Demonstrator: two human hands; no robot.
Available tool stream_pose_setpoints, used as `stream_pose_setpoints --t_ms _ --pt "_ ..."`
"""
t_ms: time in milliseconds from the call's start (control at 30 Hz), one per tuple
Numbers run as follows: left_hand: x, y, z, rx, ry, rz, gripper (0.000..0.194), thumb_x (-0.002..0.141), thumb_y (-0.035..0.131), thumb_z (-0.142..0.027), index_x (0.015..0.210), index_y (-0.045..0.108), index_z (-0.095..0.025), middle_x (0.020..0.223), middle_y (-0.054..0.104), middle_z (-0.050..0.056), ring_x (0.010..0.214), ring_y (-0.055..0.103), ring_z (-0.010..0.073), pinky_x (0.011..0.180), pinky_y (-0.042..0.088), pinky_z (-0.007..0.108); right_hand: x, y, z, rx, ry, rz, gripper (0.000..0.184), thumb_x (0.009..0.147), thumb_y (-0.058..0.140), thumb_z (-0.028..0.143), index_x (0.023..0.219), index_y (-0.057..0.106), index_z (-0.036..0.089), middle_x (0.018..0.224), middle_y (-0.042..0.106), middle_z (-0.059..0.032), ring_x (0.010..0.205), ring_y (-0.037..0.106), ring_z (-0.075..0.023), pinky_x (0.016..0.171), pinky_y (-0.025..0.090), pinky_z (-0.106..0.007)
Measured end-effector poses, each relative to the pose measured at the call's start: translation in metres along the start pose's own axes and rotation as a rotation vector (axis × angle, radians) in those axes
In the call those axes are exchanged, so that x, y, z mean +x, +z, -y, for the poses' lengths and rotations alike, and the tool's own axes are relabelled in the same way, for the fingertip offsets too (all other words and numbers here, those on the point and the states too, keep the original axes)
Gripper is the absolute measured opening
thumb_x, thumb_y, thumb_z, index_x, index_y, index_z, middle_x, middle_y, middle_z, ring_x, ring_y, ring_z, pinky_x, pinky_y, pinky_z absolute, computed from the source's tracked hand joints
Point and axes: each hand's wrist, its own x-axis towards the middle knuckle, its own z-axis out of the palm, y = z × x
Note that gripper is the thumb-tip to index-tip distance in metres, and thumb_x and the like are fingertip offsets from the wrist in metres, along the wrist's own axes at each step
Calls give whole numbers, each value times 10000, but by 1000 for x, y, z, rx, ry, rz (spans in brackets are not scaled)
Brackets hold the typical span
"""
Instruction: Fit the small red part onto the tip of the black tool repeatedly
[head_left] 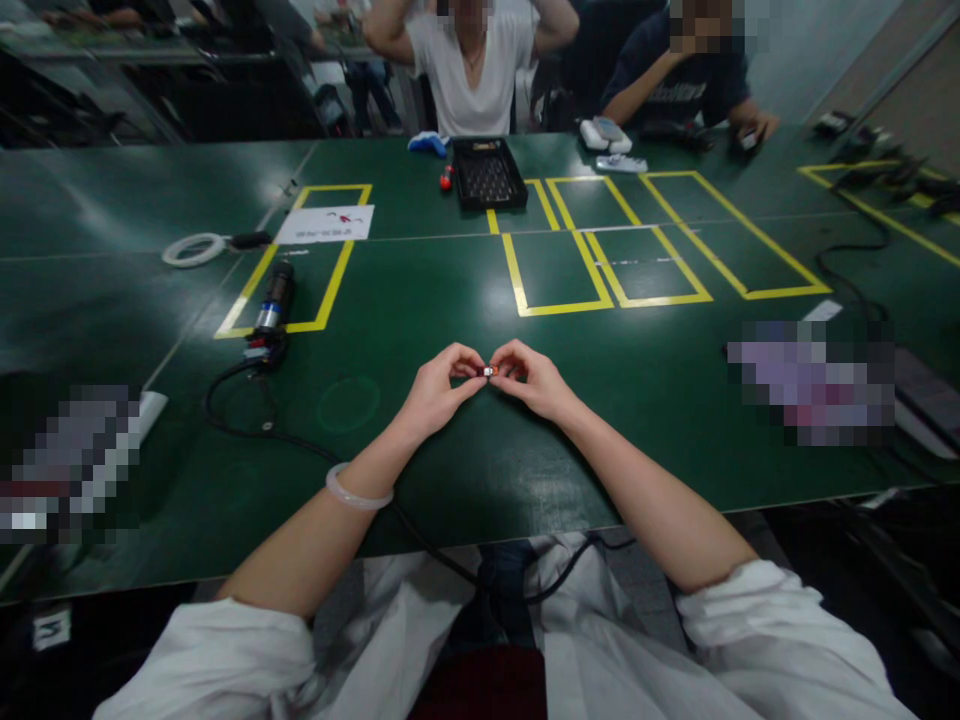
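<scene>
Both hands meet over the middle of the green table [450, 490]. A small piece [488, 371], whitish with orange-red at its right side, is pinched between their fingertips; it is too small to name. My left hand [448, 382] holds it from the left with thumb and fingers closed. From the right, my right hand [529, 378] grips it the same way. Fingers hide part of the piece. A pale bangle [358, 490] circles my left wrist.
A black tray [489, 175] of small parts stands at the back, beside a red object [447, 178]. Yellow tape outlines [566, 308] mark the table. A dark cylindrical tool [276, 300] with a cable [277, 434] lies left, near a white sheet [326, 224]. People sit opposite.
</scene>
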Motion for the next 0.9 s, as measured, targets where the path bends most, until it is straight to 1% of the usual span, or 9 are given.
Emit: stream_pose_setpoints --t_ms 133,200,333,467,533,600,667,733,900 --pt "-1 0 0 -5 19 -8 178 829 678 -274 934 602 -153 937 645 60 874 636 168 851 529 332 -1 0 -3 -17 11 -2 173 818 658 266 954 579 195 813 635 4 712 592 -130 614 437 -247" --pt "-2 0 0 3 39 -12 182 828 683 -266 952 615 -152 950 649 63 876 640 166 848 532 327 -1 0 -4 1 21 12 179 821 653 256 973 584 191 840 651 0 712 599 -125 619 438 -245" --pt "-3 -1 0 -12 86 0 250 840 684 -274 1052 637 -149 995 653 74 892 648 166 854 539 323 -1 0 -5 95 42 52 186 831 649 262 986 580 184 933 688 -26 804 650 -139 649 458 -241" --pt "-3 0 -1 -37 90 11 296 848 678 -287 1106 624 -152 1006 654 80 906 652 171 866 543 330 -1 0 -5 190 69 82 212 825 656 274 997 567 189 945 692 -28 855 670 -151 702 494 -258" --pt "-4 1 -3 -21 91 13 305 849 679 -304 1110 624 -156 1002 649 78 899 651 170 858 545 327 -1 0 -5 211 82 88 226 818 659 276 1005 564 192 938 688 -25 836 665 -147 713 503 -268" --pt "-5 1 -6 42 95 14 301 846 684 -334 1088 635 -164 987 641 71 877 645 169 837 545 322 -1 0 -5 194 90 81 230 804 669 279 992 567 193 904 677 -18 785 648 -138 691 500 -266" --pt "-6 0 -8 129 91 17 257 848 676 -350 1031 647 -172 966 640 62 861 637 169 822 540 318 -1 1 -4 156 93 65 231 789 686 285 971 577 193 858 658 -9 732 617 -127 666 491 -261" --pt "-5 -1 -9 158 72 19 212 863 651 -339 994 638 -173 959 648 56 873 636 169 838 531 318 -1 2 -3 141 89 42 240 781 702 299 961 585 191 828 639 -4 708 591 -121 658 486 -260" --pt "-3 -1 -2 -29 -8 26 236 870 633 -343 1002 574 -156 975 661 68 907 644 170 853 516 312 -1 0 0 173 77 -7 271 778 731 334 964 600 187 819 627 -7 701 573 -122 665 475 -267"
